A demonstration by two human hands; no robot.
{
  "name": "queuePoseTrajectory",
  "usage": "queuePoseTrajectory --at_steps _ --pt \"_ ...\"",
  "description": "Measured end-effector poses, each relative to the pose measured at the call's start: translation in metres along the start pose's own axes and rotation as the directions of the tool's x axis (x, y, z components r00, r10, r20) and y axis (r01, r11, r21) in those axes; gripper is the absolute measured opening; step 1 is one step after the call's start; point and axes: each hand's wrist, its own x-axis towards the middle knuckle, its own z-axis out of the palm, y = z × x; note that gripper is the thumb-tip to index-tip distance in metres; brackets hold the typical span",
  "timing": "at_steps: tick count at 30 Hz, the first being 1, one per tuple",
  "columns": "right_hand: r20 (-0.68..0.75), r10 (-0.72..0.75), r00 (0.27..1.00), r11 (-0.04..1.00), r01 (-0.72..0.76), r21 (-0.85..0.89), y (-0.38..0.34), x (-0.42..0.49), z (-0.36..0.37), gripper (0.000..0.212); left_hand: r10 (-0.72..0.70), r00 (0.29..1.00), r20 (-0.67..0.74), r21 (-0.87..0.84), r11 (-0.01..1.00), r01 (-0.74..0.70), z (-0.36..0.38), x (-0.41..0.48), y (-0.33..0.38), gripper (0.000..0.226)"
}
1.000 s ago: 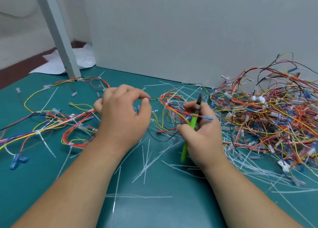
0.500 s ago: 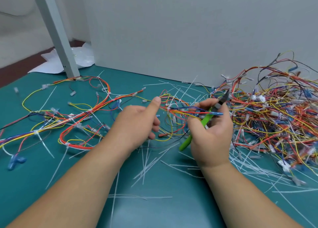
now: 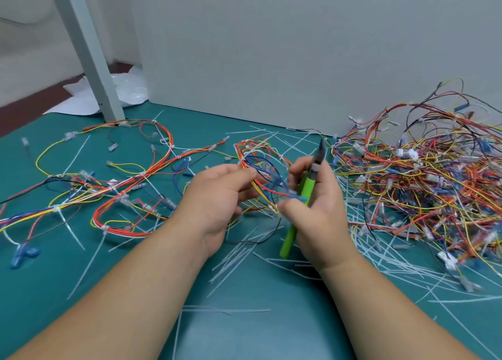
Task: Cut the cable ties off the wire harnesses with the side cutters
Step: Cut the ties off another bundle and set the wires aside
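Now right hand (image 3: 322,218) grips cutters (image 3: 306,189) — left hand (image 3: 217,194), harness (image 3: 267,190).

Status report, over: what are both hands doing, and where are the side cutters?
Left hand pinches the wire harness. Right hand grips the side cutters, tip up. Cut ties litter the mat.

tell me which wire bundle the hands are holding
The small looped bundle, pinched between left hand and right hand; the left harness and right pile lie on the mat.
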Motion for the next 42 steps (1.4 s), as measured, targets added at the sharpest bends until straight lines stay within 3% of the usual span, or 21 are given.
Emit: queuePoseTrajectory --at_steps 4,6,10,16,20,24,26,29,33,37,42 --pt "-0.128 0.077 0.989 0.95 -0.034 0.312 0.001 0.005 -0.002 0.045 0.003 0.994 -0.11 -0.002 1.0 -0.003 -0.002 0.005 -0.001 0.008" --pt "-0.19 0.109 0.976 0.933 -0.034 0.358 0.0 0.007 -0.004 0.037 0.009 0.993 -0.118 -0.02 1.0 -0.011 -0.001 0.007 -0.001 0.011" --pt "-0.261 0.107 0.959 0.974 -0.049 0.22 -0.002 0.006 -0.004 0.023 0.046 0.991 -0.124 -0.023 0.999 -0.049 -0.002 0.007 -0.002 0.015" --pt "-0.236 0.036 0.971 0.998 -0.023 0.059 -0.007 0.003 0.004 0.009 0.108 0.982 -0.153 0.025 0.994 -0.105 -0.004 0.007 -0.005 0.026" --pt "-0.186 0.072 0.98 0.997 -0.07 0.016 -0.01 0.002 0.002 0.046 0.157 0.978 -0.139 -0.02 0.987 -0.161 -0.001 0.004 0.0 0.014" --pt "-0.091 0.132 0.987 0.987 -0.14 -0.08 -0.008 -0.002 0.006 0.076 0.194 0.974 -0.12 -0.056 0.978 -0.201 0.0 0.005 -0.002 0.02" --pt "-0.081 0.148 0.986 0.981 -0.157 -0.115 -0.007 -0.005 0.008 0.067 0.195 0.972 -0.13 -0.049 0.978 -0.203 0.0 0.005 -0.004 0.02" --pt "-0.099 0.116 0.988 0.964 -0.136 -0.229 -0.007 -0.005 0.01 0.033 0.188 0.974 -0.13 -0.07 0.978 -0.198 -0.001 0.006 -0.004 0.015" --pt "-0.071 0.024 0.997 0.955 -0.044 -0.293 -0.005 -0.005 0.009 0.011 0.179 0.972 -0.155 -0.06 0.98 -0.19 -0.002 0.01 -0.006 0.012" --pt "-0.041 0.0 0.999 0.935 -0.014 -0.355 -0.005 -0.003 0.011 0.021 0.29 0.946 -0.144 0.088 0.956 -0.28 0.0 0.01 -0.01 0.013" --pt "0.114 0.211 0.971 0.966 -0.19 -0.174 -0.003 -0.006 0.016 0.045 0.337 0.936 -0.106 0.169 0.933 -0.317 0.0 0.01 -0.012 0.007"
